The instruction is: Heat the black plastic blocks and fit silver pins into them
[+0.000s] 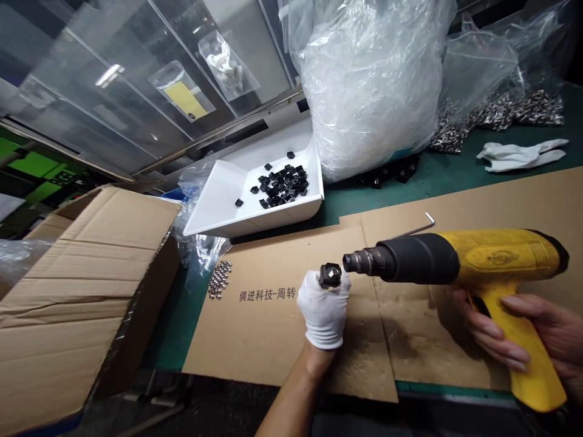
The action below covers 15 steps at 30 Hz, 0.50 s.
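Observation:
My left hand (324, 315), in a white glove, is closed around a small black square part (330, 275) with a shiny metal bit in its face. Bare fingers of my right hand (489, 332) wrap the handle of a yellow heat gun (492, 255). Its dark metal nozzle points left at the black part, with a narrow space between them. Beneath both hands lies a flat cardboard sheet (268, 340). Small metal inserts (220, 280) stand grouped at its left edge. Just behind the heat gun's barrel rests an L-shaped hex key (418, 229).
Many black pieces (285, 185) lie in a white tray (246, 227). A big bag of clear plastic (373, 85) stands behind, with bags of metal inserts (501, 112) and a white glove (519, 155) to its right. An open cardboard box (77, 291) occupies the left.

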Tool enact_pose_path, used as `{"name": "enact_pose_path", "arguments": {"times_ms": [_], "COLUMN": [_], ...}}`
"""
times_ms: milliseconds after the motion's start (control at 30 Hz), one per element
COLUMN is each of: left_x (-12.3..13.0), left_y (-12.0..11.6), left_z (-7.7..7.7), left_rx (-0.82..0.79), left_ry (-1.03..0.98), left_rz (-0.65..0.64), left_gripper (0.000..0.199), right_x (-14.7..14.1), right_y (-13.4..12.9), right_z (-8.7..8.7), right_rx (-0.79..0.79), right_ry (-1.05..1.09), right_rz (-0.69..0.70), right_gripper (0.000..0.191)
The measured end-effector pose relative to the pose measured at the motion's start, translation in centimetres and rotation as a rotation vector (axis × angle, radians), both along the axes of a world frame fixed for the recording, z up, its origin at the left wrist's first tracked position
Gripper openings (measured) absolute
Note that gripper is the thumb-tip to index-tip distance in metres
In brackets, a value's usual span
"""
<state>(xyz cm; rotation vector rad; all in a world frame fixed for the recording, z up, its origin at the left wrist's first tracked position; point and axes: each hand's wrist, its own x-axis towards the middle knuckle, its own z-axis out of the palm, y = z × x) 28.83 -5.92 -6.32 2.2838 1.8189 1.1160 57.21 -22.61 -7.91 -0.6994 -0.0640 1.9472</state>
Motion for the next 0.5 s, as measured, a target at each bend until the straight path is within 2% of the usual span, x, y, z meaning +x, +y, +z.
{"name": "enact_pose_path", "arguments": {"times_ms": [100, 300, 500], "left_x": [-0.02, -0.18, 0.03], "left_y": [0.01, 0.10, -0.04], "left_z": [-0.11, -0.39, -0.23], "left_rx": [0.040, -0.007, -0.026], "left_ry": [0.025, -0.051, -0.051], "left_rz": [-0.007, -0.013, 0.009], "left_gripper": [0.022, 0.024, 0.025], "right_x": [0.00, -0.12, -0.18], "right_y": [-0.06, 0.12, 0.13], "right_z": [-0.18, -0.52, -0.11], "right_rx": [0.018, 0.015, -0.013], "right_ry": [0.020, 0.007, -0.012], "right_rz": [0.007, 0.021, 0.004], "right_gripper": [0.038, 0.038, 0.040]}}
